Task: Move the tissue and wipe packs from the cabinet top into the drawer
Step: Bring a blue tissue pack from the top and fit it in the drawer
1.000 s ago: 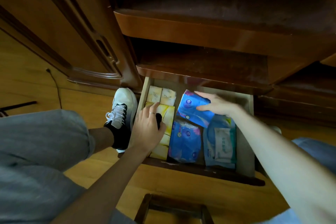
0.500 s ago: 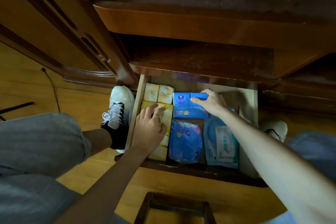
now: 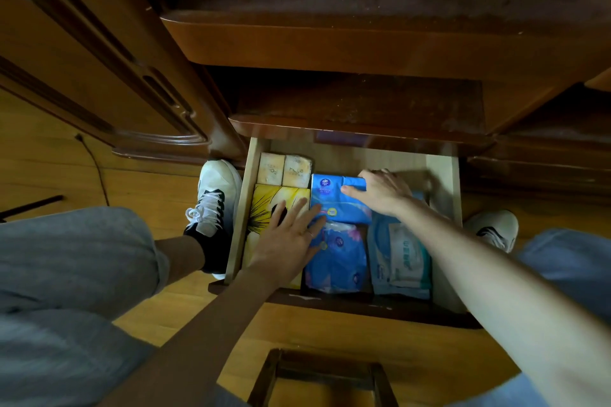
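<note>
Wooden cabinet (image 3: 363, 49) filled the upper frame, dark and dim; its top surface was too shadowed to read. Below it the drawer (image 3: 443, 182) stood pulled out over the wooden floor (image 3: 46, 155), pale wood sides visible.

Drawer contents, largest first. Yellow tissue pack (image 3: 264, 208) lay flat along the left side. Pale blue wet-wipe pack (image 3: 401, 258) lay at the right front, partly under the right forearm. Blue crinkled tissue pack (image 3: 337, 261) lay at centre front, touching the wipe pack. Blue tissue pack (image 3: 330, 198) sat behind it at centre, its near edge touching the crinkled pack. Two small cream tissue packs (image 3: 284, 170) stood side by side in the back left corner, just behind the yellow pack.

Left hand (image 3: 291, 238) lay flat, fingers spread, palm down on the yellow pack, fingertips reaching the edge of the blue tissue pack; it pressed, gripping nothing. Right hand (image 3: 380, 190) gripped the right end of the blue tissue pack, thumb on top, fingers curled over the far edge.

White sneaker (image 3: 216, 195) stood on the floor just left of the drawer; a second sneaker (image 3: 492, 228) showed to its right.
</note>
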`<action>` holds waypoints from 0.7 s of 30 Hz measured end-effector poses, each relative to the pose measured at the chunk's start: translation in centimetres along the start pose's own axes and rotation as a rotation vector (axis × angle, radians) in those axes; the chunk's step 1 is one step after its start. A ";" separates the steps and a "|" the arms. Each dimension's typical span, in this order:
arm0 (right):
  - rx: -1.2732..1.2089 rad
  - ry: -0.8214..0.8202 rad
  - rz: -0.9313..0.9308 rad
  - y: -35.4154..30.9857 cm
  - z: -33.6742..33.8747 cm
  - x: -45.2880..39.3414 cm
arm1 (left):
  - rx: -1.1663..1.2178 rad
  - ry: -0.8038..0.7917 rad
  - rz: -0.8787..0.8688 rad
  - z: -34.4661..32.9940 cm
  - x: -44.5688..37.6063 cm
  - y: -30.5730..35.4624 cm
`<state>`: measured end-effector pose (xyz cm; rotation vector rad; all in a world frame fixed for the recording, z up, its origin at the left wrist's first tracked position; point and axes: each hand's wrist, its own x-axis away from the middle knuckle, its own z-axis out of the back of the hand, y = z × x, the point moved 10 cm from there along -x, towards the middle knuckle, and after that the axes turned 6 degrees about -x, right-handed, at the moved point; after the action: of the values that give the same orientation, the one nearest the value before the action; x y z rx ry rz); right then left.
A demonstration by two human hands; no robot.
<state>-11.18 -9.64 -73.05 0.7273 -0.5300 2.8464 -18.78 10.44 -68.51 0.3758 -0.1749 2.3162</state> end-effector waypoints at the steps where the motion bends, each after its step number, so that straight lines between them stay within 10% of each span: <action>1: -0.034 0.013 0.001 0.0 0.1 0.2 | -0.030 -0.025 -0.022 -0.3 -0.2 0.3; 6: -0.265 0.106 -0.006 0.9 1.1 1.1 | -0.115 -0.095 -0.016 -1.6 -0.7 0.5; 13: 0.250 0.256 -0.005 -2.7 1.8 4.2 | -0.160 -0.169 0.005 -2.1 -1.1 0.7; 21: -0.032 0.276 0.052 -3.3 8.1 9.5 | -0.084 -0.075 0.090 4.7 0.1 -1.1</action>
<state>-15.16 -9.01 -60.79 0.3104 -0.5556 2.9108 -16.99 10.14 -63.98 0.4202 -0.3308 2.3756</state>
